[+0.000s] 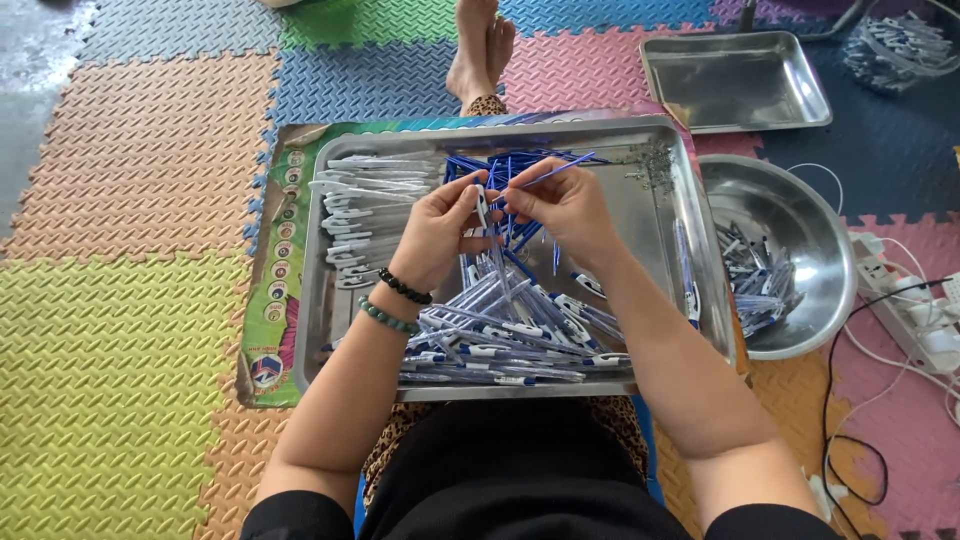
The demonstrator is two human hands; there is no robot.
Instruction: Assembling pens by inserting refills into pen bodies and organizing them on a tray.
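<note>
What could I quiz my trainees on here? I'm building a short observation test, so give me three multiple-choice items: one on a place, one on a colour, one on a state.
1. Where is the round metal bowl?
A. Right of the large tray
B. Left of the large tray
C. On the person's lap

2. What colour are the thin refills heaped at the far side of the large tray?
A. Red
B. Blue
C. Yellow

3. What state is the smaller tray in, at the top right?
A. Full of pens
B. Upside down
C. Empty

Answers: 1 A, the bowl sits just past the tray's right rim. 2 B, the heap is plainly blue. 3 C, only bare metal shows inside it.
</note>
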